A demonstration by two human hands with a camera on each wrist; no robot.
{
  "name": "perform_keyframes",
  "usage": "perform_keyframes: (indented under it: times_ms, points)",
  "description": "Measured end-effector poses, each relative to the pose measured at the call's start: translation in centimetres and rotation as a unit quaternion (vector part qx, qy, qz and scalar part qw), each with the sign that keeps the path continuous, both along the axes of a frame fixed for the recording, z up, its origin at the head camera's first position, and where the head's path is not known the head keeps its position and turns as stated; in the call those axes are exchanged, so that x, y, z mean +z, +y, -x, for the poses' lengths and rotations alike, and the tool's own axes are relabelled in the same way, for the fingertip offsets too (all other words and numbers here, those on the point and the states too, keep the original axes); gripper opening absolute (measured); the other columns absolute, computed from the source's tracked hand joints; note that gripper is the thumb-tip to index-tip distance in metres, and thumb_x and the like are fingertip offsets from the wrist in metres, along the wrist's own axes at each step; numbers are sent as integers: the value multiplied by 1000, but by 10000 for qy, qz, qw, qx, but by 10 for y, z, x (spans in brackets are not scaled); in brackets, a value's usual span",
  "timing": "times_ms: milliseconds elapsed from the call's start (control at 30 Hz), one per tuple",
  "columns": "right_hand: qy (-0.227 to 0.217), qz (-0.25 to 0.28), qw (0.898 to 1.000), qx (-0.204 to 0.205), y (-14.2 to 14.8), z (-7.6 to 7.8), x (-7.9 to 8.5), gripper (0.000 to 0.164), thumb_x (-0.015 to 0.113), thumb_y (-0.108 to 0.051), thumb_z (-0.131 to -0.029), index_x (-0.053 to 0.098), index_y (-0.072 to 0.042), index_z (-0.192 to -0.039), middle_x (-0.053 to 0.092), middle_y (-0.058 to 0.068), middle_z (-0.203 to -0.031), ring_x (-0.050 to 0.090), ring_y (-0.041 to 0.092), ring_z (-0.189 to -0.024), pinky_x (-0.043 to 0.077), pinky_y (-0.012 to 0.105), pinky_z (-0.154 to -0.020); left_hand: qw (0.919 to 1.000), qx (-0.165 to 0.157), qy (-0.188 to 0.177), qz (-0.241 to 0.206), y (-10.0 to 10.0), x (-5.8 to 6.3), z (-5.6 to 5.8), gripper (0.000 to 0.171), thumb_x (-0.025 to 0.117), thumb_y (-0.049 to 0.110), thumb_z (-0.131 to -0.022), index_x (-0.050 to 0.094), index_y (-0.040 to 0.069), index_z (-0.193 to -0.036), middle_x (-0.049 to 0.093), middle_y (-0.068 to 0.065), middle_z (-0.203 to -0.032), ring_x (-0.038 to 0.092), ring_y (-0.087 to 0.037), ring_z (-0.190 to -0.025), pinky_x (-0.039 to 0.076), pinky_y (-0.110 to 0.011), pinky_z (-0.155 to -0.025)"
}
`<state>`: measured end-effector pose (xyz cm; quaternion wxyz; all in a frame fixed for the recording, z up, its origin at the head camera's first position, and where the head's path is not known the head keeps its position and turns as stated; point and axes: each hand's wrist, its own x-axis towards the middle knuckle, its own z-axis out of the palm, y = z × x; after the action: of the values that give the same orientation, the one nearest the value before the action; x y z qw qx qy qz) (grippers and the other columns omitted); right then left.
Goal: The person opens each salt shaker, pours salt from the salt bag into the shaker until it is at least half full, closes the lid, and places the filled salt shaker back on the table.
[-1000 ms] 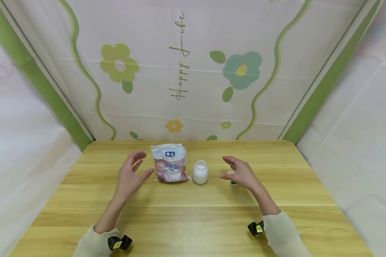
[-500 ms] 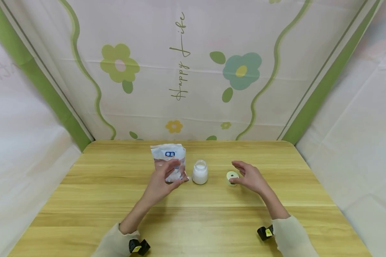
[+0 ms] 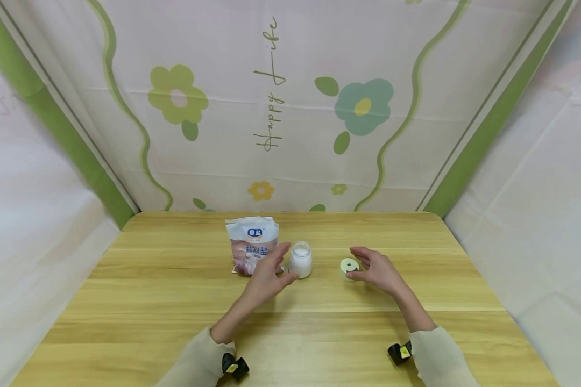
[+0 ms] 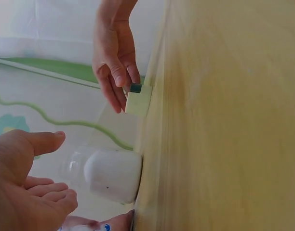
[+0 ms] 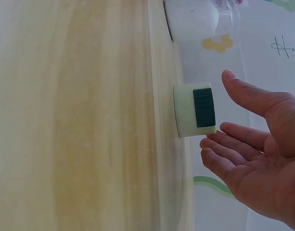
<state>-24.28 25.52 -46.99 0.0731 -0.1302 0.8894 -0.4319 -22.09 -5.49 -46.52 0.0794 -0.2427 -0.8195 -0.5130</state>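
A small glass jar point(image 3: 300, 263) of white powder stands uncapped on the table. My left hand point(image 3: 267, 275) is just left of it, thumb and fingers parted; in the left wrist view a gap shows between that hand point(image 4: 29, 183) and the jar point(image 4: 114, 175). A pale green lid point(image 3: 349, 265) with a dark green tab lies to the right of the jar. Close around the lid hovers my right hand point(image 3: 376, 271). The right wrist view shows its thumb and fingers spread beside the lid point(image 5: 194, 109), not gripping it.
Behind my left hand a white and pink packet point(image 3: 253, 236) with Chinese print stands left of the jar. The wooden table point(image 3: 290, 344) ends at a printed cloth backdrop point(image 3: 290, 118). Cloth walls rise at both sides.
My left hand has moved right, from left of the packet across its front to beside the jar. The right hand has shifted slightly right, uncovering more of the lid. Jar and packet stay put.
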Motion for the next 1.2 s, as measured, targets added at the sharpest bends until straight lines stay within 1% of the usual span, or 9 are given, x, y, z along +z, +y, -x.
perform_keyframes:
  times_ms: [133, 267, 400, 533, 700, 833, 933, 1100, 1200]
  points:
    - [32, -28, 10000, -5, 0, 1, -2, 73, 79, -19, -86, 43, 7, -145, 47, 28, -148, 46, 45, -136, 41, 51, -112, 9999, 84, 99, 106, 5, -4, 3, 68, 78, 2, -82, 46, -12, -140, 50, -30, -143, 57, -48, -123, 52, -51, -98]
    - [119, -108, 9999, 51, -2, 2, -4, 73, 79, -20, -86, 44, 8, -143, 49, 29, -146, 48, 46, -135, 43, 52, -111, 9989, 295, 158, 325, 9, -7, 4, 66, 78, 5, -82, 48, -11, -139, 55, -31, -138, 62, -48, -116, 55, -51, -94]
    - [84, -116, 9999, 54, -3, 3, -5, 73, 80, -21, -85, 45, 8, -143, 49, 29, -145, 49, 46, -134, 44, 52, -110, 9978, 404, 168, 499, 10, -7, 5, 64, 78, 5, -82, 50, -10, -138, 58, -31, -134, 65, -48, -108, 58, -52, -90]
    - [108, -147, 9998, 89, -4, 5, -7, 73, 80, -23, -84, 46, 8, -142, 51, 28, -144, 49, 45, -134, 44, 52, -110, 9963, 494, 256, 660, 11, -8, 4, 64, 79, 5, -81, 52, -9, -137, 62, -30, -129, 69, -44, -99, 60, -50, -84]
    - [272, -417, 9987, 52, -7, 8, -8, 69, 81, -22, -84, 51, 7, -139, 57, 25, -140, 54, 43, -130, 47, 53, -107, 9948, 633, 267, 757, 12, -9, 3, 64, 80, 4, -80, 53, -8, -137, 66, -27, -123, 69, -39, -92, 60, -48, -79]
    - [342, -655, 9973, -25, -10, 9, -7, 65, 81, -21, -83, 55, 5, -136, 60, 23, -136, 58, 41, -126, 50, 53, -102, 9937, 734, 299, 798, 13, -9, 6, 62, 80, 5, -80, 55, -6, -135, 67, -26, -123, 70, -39, -95, 60, -47, -81]
    - [348, -779, 9963, -71, -12, 10, -6, 63, 82, -20, -82, 57, 4, -134, 62, 23, -134, 59, 40, -123, 51, 53, -100, 9936, 755, 270, 801, 14, -8, 9, 60, 81, 7, -80, 56, -6, -133, 66, -25, -125, 69, -39, -104, 60, -46, -86]
    - [321, -928, 9951, -79, -14, 9, -4, 64, 84, -20, -80, 58, 2, -134, 64, 21, -131, 62, 35, -115, 52, 50, -96, 9947, 716, -63, 731, 18, -8, 16, 61, 82, 11, -80, 57, -6, -133, 65, -25, -128, 65, -39, -116, 58, -44, -94]
    - [338, -973, 9947, -46, -14, 8, -4, 65, 85, -18, -78, 58, 2, -134, 66, 21, -127, 64, 32, -111, 52, 49, -93, 9948, 698, -254, 692, 19, -9, 20, 61, 83, 13, -80, 57, -6, -133, 65, -25, -128, 65, -39, -117, 56, -45, -97]
